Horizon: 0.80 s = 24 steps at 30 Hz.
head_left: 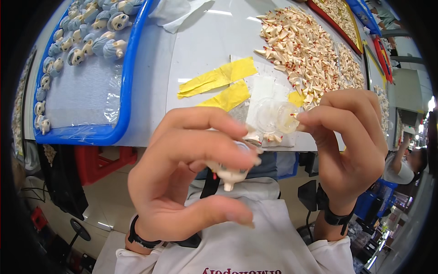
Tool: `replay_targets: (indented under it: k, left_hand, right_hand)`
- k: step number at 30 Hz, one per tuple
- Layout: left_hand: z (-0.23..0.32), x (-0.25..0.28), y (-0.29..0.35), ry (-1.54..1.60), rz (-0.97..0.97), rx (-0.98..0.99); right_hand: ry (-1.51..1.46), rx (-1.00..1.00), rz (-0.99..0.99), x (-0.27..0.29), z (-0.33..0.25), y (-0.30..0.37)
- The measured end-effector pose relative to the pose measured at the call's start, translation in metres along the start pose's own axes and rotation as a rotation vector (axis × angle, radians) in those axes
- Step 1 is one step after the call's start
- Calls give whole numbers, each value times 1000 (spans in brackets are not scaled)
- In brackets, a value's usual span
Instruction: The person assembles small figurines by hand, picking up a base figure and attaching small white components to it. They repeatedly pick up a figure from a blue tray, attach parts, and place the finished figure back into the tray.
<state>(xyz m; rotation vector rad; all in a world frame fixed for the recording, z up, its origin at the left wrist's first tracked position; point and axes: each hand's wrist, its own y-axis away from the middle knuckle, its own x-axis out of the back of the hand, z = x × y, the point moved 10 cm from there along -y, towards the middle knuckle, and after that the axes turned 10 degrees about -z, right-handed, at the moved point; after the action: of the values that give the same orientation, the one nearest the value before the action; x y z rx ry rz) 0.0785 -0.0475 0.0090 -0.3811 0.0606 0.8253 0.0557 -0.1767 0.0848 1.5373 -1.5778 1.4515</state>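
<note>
My left hand (182, 169) is curled around a small doll head (232, 175), its fingers above the head and its thumb apart below. The head has a pale face and a narrow neck stub pointing down; the fingers hide much of it, and a red spot shows at its side. My right hand (353, 132) pinches a tiny cream piece with a red mark (293, 115) between thumb and forefinger. That piece is over the rim of a small clear plastic cup (268, 114) on the table's near edge.
Behind the right hand spreads a large pile of pointed cream pieces (301, 50) with red ends. At left, a blue tray (122, 105) holds several blue-haired doll heads. Yellow tape strips (219, 78) cross the white table, and a white cloth (175, 13) lies at the back.
</note>
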Motion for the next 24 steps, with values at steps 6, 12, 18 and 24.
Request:
replay_targets:
  k: [6, 12, 18, 24]
  left_hand:
    - [-9, -2, 4, 171, 61, 62]
    - [-10, -1, 6, 144, 252, 124]
    - [-10, -1, 9, 129, 190, 70]
    - [-13, 0, 16, 130, 234, 115]
  right_hand:
    - [-376, -74, 39, 0, 11, 12]
    - [-662, -114, -135, -17, -6, 16]
    - [-497, -11, 17, -12, -20, 15]
    - [-480, -18, 6, -12, -21, 15]
